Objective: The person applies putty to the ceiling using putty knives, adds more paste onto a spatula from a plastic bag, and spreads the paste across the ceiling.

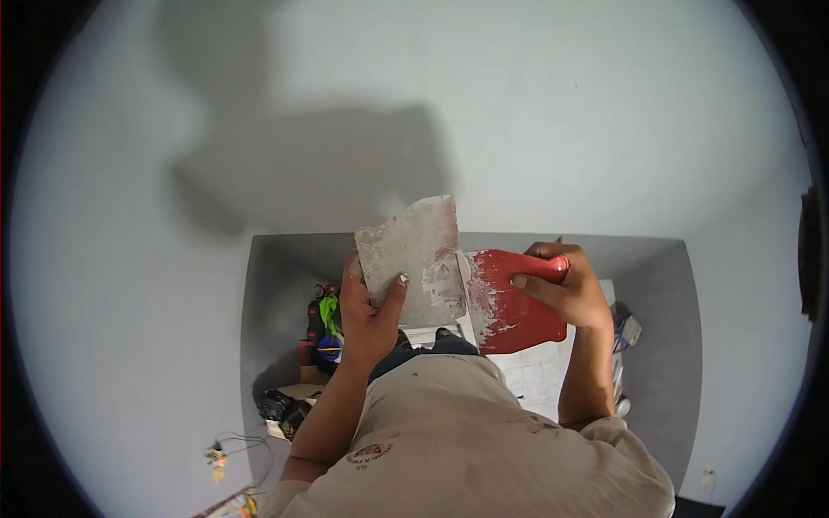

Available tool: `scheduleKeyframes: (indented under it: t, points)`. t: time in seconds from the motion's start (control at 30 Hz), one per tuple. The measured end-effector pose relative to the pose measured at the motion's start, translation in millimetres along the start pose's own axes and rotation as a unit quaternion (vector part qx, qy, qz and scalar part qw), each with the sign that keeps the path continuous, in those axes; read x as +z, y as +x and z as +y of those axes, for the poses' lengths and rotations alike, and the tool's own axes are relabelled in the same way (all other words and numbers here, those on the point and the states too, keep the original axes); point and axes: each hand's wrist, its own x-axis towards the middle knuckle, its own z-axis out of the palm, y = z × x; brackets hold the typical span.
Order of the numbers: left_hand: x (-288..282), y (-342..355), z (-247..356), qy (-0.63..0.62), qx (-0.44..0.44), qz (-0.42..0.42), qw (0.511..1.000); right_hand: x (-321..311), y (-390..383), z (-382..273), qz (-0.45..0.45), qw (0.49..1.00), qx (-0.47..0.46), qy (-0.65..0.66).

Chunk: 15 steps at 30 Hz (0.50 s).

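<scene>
My left hand (367, 315) grips a pale, squarish flat plate (406, 246) crusted with white compound, thumb on its face and fingers around its left edge. My right hand (579, 293) holds a wide red plastic putty spreader (514, 311) by its short handle, thumb across the top. White compound is smeared along the spreader's left edge, which meets or lies very close to the plate's right edge at chest height.
A light wall (535, 129) with cast shadows rises ahead, above a darker grey band (648, 371). Below on the left are piled tools and bags (281, 410); wires (220, 453) hang at the lower left. Items (629, 328) sit at the right behind my forearm, beside pale flooring (531, 380).
</scene>
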Motion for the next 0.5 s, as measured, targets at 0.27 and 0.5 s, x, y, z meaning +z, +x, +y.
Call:
scheduleKeyframes:
  t: [0.27, 0.5]
  points:
    - [-17, -68, -32, 0.025, 0.005, 0.086, 0.996, 31, -22, -35, 0.101, 0.975, -0.095, 0.174]
    - [-26, -107, -45, 0.009, -0.041, 0.131, 0.990, 72, 50, -196, 0.063, 0.858, -0.264, 0.436]
